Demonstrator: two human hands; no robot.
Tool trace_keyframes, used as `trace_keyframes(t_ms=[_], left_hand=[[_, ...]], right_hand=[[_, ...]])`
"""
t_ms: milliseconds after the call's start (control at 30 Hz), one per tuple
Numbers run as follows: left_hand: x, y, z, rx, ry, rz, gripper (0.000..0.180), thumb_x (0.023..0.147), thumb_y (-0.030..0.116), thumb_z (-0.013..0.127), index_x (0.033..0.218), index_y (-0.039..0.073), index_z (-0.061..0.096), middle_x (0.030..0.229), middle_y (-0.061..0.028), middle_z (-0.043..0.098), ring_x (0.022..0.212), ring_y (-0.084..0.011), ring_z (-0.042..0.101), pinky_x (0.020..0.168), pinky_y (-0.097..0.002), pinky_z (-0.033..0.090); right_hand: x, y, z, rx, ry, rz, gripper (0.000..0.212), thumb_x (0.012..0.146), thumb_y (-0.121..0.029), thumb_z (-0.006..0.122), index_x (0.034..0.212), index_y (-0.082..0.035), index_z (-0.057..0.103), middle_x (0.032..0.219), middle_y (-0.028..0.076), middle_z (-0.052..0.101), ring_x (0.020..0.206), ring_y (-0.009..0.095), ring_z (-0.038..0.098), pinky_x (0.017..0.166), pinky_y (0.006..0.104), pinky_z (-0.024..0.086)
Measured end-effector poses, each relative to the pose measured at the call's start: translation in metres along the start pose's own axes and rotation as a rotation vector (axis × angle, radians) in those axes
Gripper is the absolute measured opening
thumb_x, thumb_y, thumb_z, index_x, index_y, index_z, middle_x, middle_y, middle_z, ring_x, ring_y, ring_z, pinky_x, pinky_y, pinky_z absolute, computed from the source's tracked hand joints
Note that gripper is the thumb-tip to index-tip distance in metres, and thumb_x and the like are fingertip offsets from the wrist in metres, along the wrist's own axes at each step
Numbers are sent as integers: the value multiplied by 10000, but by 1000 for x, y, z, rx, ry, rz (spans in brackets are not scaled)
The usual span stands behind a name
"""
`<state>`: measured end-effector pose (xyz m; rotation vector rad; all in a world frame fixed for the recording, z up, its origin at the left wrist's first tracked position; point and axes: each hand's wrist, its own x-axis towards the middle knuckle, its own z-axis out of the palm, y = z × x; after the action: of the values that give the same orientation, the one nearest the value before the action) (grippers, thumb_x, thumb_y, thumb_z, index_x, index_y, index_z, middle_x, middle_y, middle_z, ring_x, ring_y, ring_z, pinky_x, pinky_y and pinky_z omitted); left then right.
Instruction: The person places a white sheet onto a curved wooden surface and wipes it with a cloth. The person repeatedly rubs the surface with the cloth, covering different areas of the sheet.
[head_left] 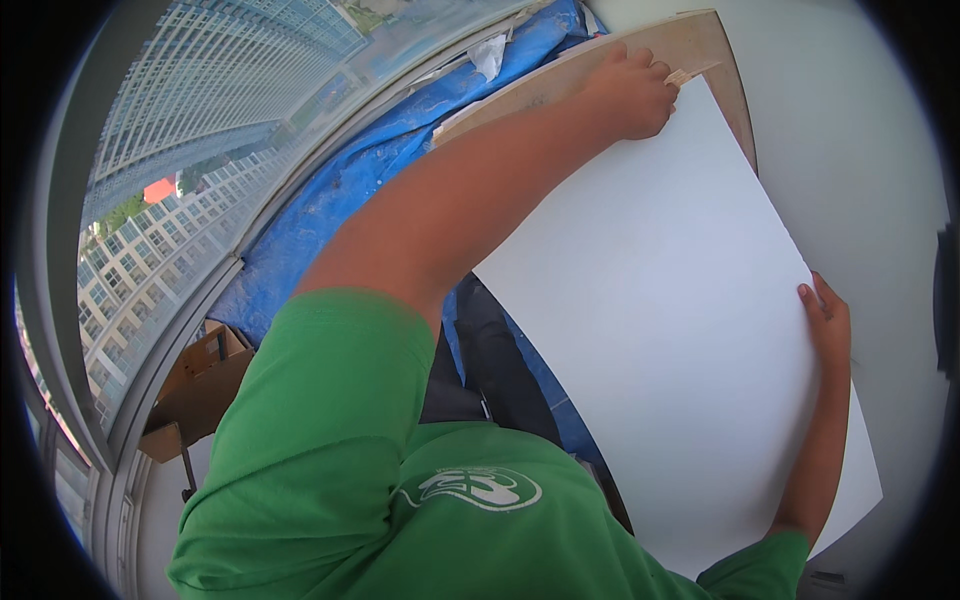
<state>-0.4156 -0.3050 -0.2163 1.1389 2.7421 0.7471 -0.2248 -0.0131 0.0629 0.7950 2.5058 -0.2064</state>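
Observation:
A large white panel [640, 330] stands tilted in front of me, filling the middle and right of the head view. My left hand [637, 95] is stretched far forward, its fingers curled closed at the panel's top end. Beside those fingers a frayed light-brown strip [692, 73] shows at the panel's upper corner; whether it is part of the panel I cannot tell. My right hand [827, 315] grips the panel's right edge, thumb on the white face and other fingers mostly hidden. Behind the panel's top stands a brown wooden board [725, 50] with a curved-looking rim.
Blue plastic sheeting [330, 190] runs along the window [230, 130] on the left. A cardboard box [205, 385] sits at the lower left, below the window frame. A pale wall [840, 130] rises on the right, close to the panel.

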Motion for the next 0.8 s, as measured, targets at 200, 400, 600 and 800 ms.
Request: trace_keyframes(t_ms=[200,400,600,800], left_hand=[[-8,0,-13,-273,58,-98,428,1024,427,547,1368,210,681,1361,-24,618,1194,-271,545,1052,-492,375],[-111,-13,-45,-512,207,-311,365,991,347,634,1280,140,716,1277,-58,686,1199,-284,571,1046,-439,436],[-269,-3,-55,-819,425,-902,234,954,251,715,1036,33,694,939,-74,705,849,-197,649,796,-336,536],[-334,72,-28,-1412,265,-1241,308,1025,347,672,1069,47,617,917,-17,664,792,-100,611,673,-248,481]], right_hand=[[0,6,2,-52,-11,19,683,974,-452,683,1417,59,593,1331,223,690,1179,289,688,1056,383,494],[-4,5,9,-85,7,-1,682,971,-475,673,1419,35,604,1385,223,660,1239,314,660,1089,402,475],[-6,2,6,-135,20,0,699,959,-504,667,1415,22,612,1365,220,673,1236,319,664,1085,407,473],[2,15,8,-141,27,-46,681,956,-499,674,1399,15,629,1358,218,677,1242,326,661,1076,404,478]])
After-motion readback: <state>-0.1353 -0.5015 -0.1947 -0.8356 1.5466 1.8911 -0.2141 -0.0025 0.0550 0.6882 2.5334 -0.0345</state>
